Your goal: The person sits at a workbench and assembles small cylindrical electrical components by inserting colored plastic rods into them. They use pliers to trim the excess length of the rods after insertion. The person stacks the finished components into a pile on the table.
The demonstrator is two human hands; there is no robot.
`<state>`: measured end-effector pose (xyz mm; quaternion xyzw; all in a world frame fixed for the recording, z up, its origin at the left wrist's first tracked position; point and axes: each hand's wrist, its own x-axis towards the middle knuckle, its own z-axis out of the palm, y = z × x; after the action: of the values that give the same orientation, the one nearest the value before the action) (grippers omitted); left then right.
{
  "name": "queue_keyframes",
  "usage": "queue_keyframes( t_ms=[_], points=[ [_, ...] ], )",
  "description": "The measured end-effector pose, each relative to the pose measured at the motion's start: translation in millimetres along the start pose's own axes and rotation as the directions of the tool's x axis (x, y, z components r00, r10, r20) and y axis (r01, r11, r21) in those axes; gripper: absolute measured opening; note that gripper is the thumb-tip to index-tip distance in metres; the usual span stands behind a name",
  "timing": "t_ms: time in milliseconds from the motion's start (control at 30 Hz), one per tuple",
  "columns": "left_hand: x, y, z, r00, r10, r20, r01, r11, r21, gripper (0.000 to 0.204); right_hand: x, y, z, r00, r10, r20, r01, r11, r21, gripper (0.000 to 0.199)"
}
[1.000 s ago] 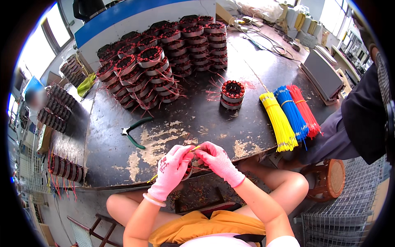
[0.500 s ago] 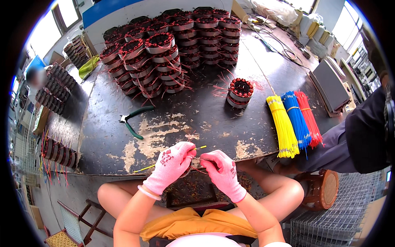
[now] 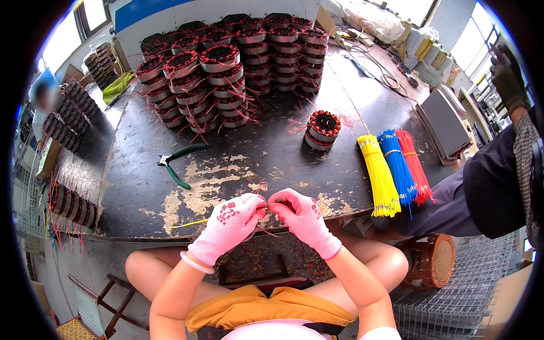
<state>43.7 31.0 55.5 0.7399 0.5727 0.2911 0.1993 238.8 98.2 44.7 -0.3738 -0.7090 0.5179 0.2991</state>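
Note:
My left hand (image 3: pixel 229 222), in a pink knit glove, pinches a yellow wire (image 3: pixel 190 224) at the table's near edge. One end of the wire sticks out to the left past the glove. Fingertip to fingertip with it, my right hand (image 3: pixel 301 218), gloved the same way, is closed on the wire's other end. Thin reddish wires (image 3: pixel 267 232) stick out below the fingers; what they join is mostly hidden by the gloves. Green-handled pliers (image 3: pixel 189 149) lie spread on the table, beyond my left hand. Farther off to the right stand two stacked stators (image 3: pixel 323 131) with red windings.
Tall stacks of wound stators (image 3: pixel 222 90) fill the back of the table (image 3: pixel 277 147). Yellow (image 3: pixel 378 178), blue (image 3: pixel 399 170) and red (image 3: pixel 416 170) wire bundles lie at right. Beside them is another person (image 3: pixel 493 187). More stators (image 3: pixel 71 205) sit at left; a wooden stool (image 3: pixel 436 260) stands right.
My right hand has moved in to meet the left and closed over the yellow wire's short end, which showed before. The view has shifted slightly. At the right, the other person's gloved hand has appeared.

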Motion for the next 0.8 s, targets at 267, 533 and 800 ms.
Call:
queue_keyframes(
  t_ms=[267, 533, 800],
  points=[
    [-4.7, -7.1, 18.3, 0.984, 0.079, -0.157, -0.074, 0.997, 0.035, 0.013, 15.1, 5.1, -7.9, 0.974, 0.165, 0.153, -0.182, 0.978, 0.105, 0.014],
    [-5.9, -9.6, 18.0, 0.99, 0.081, -0.116, -0.073, 0.995, 0.067, 0.011, 6.8, 7.9, -11.2, 0.99, 0.124, 0.071, -0.122, 0.992, -0.031, 0.029],
    [-4.4, -8.0, 17.7, 0.994, 0.036, -0.108, -0.034, 0.999, 0.026, 0.01, 5.6, 26.5, -8.0, 0.817, -0.536, 0.213, 0.525, 0.536, -0.661, 0.033]
  ],
)
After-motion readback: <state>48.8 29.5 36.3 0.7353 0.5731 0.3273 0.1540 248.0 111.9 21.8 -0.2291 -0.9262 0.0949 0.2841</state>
